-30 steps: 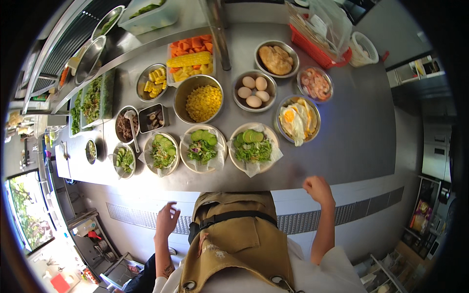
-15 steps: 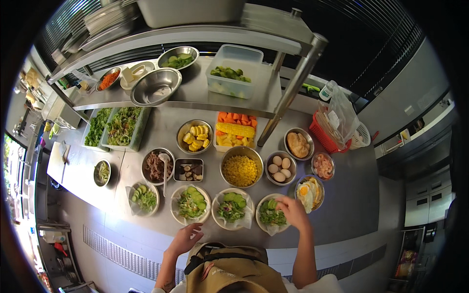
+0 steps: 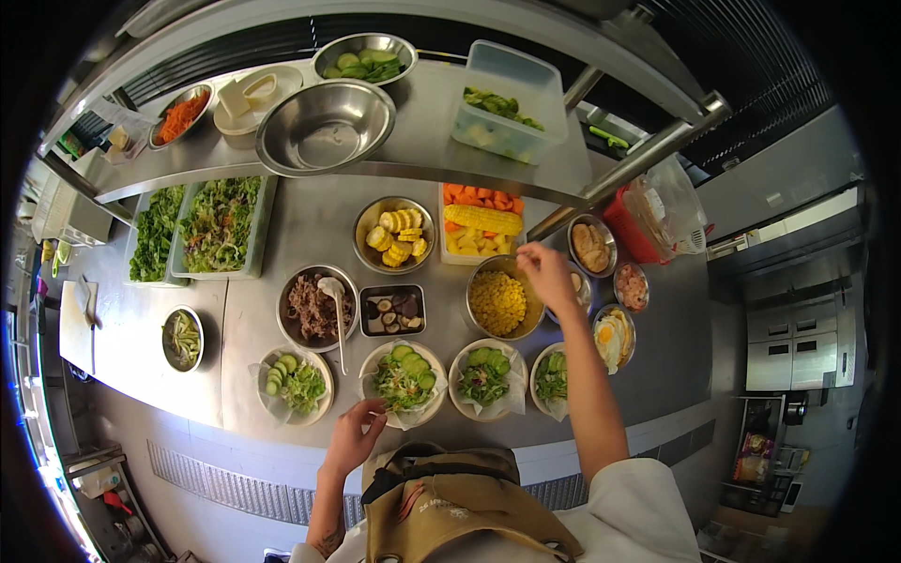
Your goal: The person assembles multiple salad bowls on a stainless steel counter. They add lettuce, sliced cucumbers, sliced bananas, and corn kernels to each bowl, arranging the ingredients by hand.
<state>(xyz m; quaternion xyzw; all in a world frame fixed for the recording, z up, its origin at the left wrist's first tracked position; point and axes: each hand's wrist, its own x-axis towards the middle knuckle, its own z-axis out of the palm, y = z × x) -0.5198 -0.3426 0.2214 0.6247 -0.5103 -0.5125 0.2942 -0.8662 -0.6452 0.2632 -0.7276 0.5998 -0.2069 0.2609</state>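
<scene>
Reach stage imo: right hand point(image 3: 547, 274) over the round silver steel corn bowl point(image 3: 533, 315), can't tell if fingers closed, grabbing any calls for dipping lower; left hand point(image 3: 352, 437) loose, fingers apart.

Steel shelf point(image 3: 422, 122) over steel counter point(image 3: 666, 371) — dark blinds point(image 3: 779, 66) behind, pale cabinets point(image 3: 815, 362) right.

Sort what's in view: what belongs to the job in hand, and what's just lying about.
Seemingly in the job:
- corn, nearest the right hand
- four salads, the left hand beside one

Seemingly just lying about:
- red basket
- cutting board
- large steel bowl on the shelf
</scene>
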